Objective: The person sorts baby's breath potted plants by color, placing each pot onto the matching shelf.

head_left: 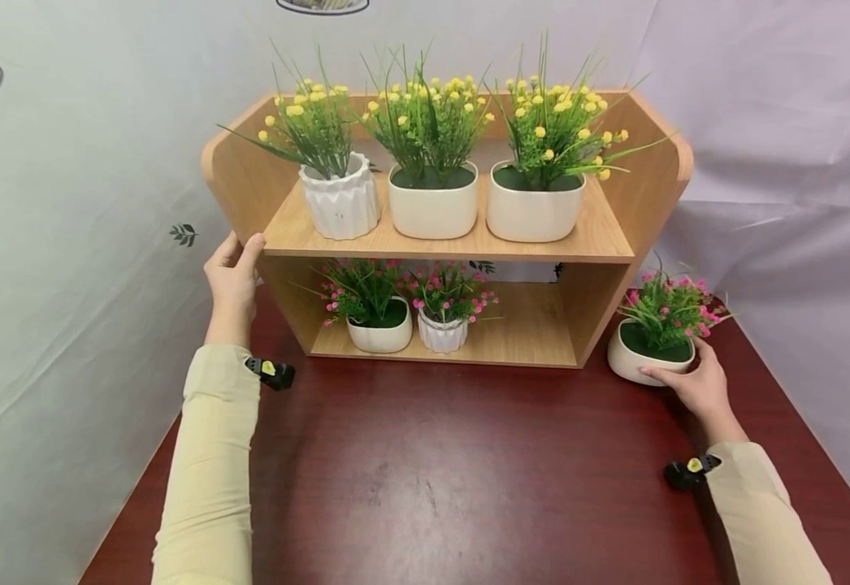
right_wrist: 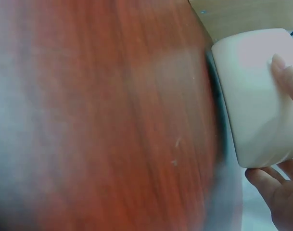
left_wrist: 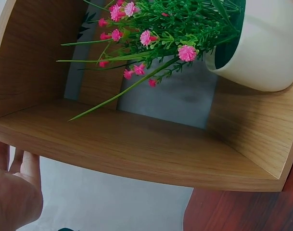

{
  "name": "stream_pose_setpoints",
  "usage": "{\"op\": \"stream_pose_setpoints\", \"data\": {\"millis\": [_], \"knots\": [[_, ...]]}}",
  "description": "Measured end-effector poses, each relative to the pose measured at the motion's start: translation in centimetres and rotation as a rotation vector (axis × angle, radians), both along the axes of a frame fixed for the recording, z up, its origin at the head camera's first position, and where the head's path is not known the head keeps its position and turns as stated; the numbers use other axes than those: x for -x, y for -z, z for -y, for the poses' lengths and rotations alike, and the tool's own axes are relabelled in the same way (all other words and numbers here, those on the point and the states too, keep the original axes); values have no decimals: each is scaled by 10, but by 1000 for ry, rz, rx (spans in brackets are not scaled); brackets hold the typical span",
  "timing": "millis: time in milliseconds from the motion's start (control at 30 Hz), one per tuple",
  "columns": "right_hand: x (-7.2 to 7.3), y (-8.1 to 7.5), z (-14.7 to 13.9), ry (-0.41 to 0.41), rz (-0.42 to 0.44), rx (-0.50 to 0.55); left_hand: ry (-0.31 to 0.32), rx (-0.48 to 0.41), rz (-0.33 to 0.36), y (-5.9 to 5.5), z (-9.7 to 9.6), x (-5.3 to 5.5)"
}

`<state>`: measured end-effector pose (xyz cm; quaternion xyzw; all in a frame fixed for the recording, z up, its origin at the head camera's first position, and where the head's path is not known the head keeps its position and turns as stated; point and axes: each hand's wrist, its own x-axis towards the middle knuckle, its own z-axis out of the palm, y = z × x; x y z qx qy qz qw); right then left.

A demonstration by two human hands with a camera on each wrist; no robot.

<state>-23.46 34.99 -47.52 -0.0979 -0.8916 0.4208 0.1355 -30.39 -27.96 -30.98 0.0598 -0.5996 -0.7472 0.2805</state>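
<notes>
At the left of the head view, my left hand touches the outer side and front edge of a wooden shelf's left panel. In the left wrist view, its fingers look fairly straight against that panel. My right hand grips a white oval flower pot with pink flowers, just right of the shelf. The right wrist view shows the thumb across the pot's wall and fingers at its other side. There the pot looks raised off the table; its flowers are hidden.
On the upper board stand a ribbed white pot and two oval pots, all with yellow flowers. Below, an oval pot and a small ribbed pot hold pink flowers. The dark red table spreads in front; pale sheeting hangs behind.
</notes>
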Motion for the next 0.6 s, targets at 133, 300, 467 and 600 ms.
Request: {"op": "stream_pose_setpoints", "data": {"millis": [133, 300, 467, 600], "knots": [[-6, 0, 2, 8, -12, 1, -1, -1, 5, -1, -1, 0], [-13, 0, 5, 16, -26, -3, 3, 6, 10, -1, -1, 0], [-21, -2, 8, 9, -11, -24, -1, 16, 14, -1, -1, 0], [-28, -4, 10, -4, -10, -50, -6, 22, 20, -1, 0, 0]]}}
